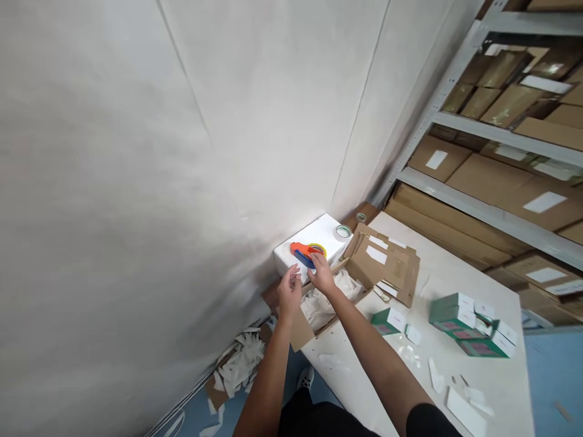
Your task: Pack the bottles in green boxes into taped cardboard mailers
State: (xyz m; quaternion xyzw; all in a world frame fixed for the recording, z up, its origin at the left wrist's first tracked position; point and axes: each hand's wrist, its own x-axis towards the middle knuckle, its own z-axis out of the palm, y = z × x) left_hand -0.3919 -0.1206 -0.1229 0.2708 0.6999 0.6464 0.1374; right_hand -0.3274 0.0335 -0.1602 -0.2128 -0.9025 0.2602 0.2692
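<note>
While our right hand [322,274] lays its fingers on the orange-and-blue plastic tape dispenser [304,252], we cannot tell whether it has closed round the handle or merely touches it. That dispenser lies flat on top of the white foam box [324,235], toward the box's near edge, so by our reading it is reached but not yet lifted. Our left hand [289,291] hovers just in front of the foam box, fingers spread and loose, holding nothing. A pale green roll of tape [343,232] sits at the foam box's right corner. Just right of the foam box stands an open brown cardboard carton [387,267], flaps up, with crumpled white packing paper [319,306] inside; it looks unsealed to us. Further right of the foam box, several small green-and-white cartons [455,311] lie out on the white table [455,376]. Beyond them, well right of the foam box, a grey metal shelf [478,212] holds brown cardboard boxes.
</note>
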